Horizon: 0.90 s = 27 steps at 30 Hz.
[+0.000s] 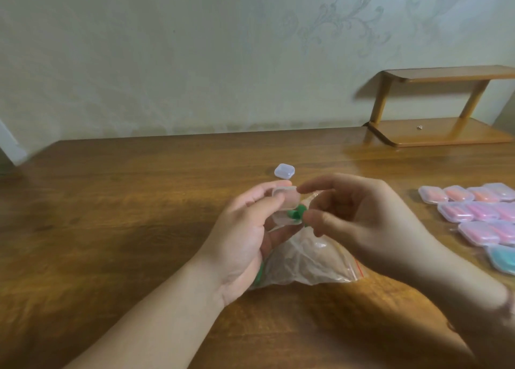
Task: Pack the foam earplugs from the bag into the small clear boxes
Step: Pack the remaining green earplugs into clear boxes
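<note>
My left hand (pixel 245 229) holds a small clear box (pixel 287 204) with its lid raised, above the middle of the table. Green foam earplugs (pixel 296 212) sit at the box's open mouth. My right hand (pixel 359 215) is beside the box, forefinger touching the lid's edge and thumb touching the green earplugs. Under both hands lies a crumpled clear zip bag (pixel 309 263) with a red seal strip; a green earplug (pixel 259 275) shows at its left edge. One more clear box (pixel 284 171) lies closed farther back on the table.
Several closed boxes (pixel 473 210) with orange and pink earplugs lie in rows at the right edge of the wooden table (pixel 139 201), and a teal one (pixel 503 258) nearest me. A two-tier wooden shelf (pixel 440 129) stands at the back right against the wall.
</note>
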Tool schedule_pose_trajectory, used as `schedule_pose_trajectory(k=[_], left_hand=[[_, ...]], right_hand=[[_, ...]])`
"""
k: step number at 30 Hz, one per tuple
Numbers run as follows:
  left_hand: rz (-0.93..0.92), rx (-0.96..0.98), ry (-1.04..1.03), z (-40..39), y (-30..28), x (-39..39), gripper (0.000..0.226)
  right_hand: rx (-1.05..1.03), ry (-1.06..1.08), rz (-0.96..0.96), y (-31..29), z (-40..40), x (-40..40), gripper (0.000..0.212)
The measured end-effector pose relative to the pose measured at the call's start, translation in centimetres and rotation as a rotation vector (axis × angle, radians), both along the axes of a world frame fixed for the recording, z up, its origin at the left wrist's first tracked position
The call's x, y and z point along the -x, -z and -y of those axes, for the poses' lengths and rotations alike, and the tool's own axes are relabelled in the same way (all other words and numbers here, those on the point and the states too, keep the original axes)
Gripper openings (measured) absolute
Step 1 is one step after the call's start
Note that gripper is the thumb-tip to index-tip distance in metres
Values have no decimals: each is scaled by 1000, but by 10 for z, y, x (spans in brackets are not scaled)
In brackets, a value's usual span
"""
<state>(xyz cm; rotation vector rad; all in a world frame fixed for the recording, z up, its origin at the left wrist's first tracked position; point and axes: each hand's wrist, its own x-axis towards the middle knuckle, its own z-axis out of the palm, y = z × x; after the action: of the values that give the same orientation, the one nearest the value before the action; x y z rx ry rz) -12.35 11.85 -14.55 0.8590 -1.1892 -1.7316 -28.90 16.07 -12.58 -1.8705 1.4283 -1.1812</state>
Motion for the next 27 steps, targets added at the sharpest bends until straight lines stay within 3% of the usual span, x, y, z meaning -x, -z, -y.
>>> schedule_pose_trajectory(k=[4,15,21,24,27], left_hand=[[-66,-36,-28,-1,5,3,22],[-245,-150,-13,-4,9,6,29],[-312,-196,-4,-3,9,7,28],[-345,-183,4,-4,8,8,33],[-332,-151,18,-5,9,9,36]], right_hand=[[68,93,-55,5,-1,-8,9],[-4,58,78,-3,-1,-6,10],[22,109,-22,0,-3,-7,11],[122,184,-154,4,-3,-10,11],[198,217,-167,8,-4,-12,5]])
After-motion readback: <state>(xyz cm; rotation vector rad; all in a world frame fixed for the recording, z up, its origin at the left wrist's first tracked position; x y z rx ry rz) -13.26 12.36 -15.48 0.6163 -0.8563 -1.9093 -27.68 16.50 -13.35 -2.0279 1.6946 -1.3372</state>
